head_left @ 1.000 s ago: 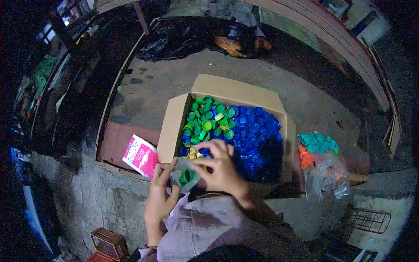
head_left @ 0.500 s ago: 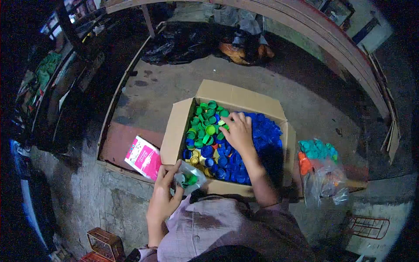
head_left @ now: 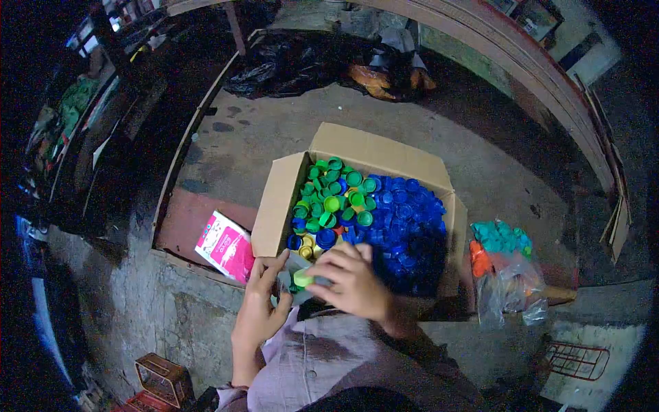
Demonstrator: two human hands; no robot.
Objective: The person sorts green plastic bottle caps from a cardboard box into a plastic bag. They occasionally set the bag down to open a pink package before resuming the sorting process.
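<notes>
My left hand (head_left: pixel 259 299) is closed on a small clear plastic bag (head_left: pixel 293 263), with green caps partly visible inside. At the bag's mouth, my right hand (head_left: pixel 353 283) pinches a light green bottle cap (head_left: pixel 301 277); its fingers are slightly blurred. Just beyond both hands stands an open cardboard box (head_left: pixel 276 199) full of plastic bottle caps. Green caps (head_left: pixel 333 204) fill its left side and blue caps (head_left: pixel 412 213) its right. A few yellow caps (head_left: pixel 307 248) lie near the front left, partly hidden by my right hand.
A pink and white packet (head_left: pixel 230 250) lies left of the box. To the right are bags of teal caps (head_left: pixel 501 237) and orange caps (head_left: pixel 478 259). Black plastic bags (head_left: pixel 288 65) sit at the platform's back edge. A rusty metal frame (head_left: pixel 165 378) stands low at left.
My right hand has moved from the green caps in the box back toward me, bringing a light green cap to the bag. My left hand stays in place holding the bag.
</notes>
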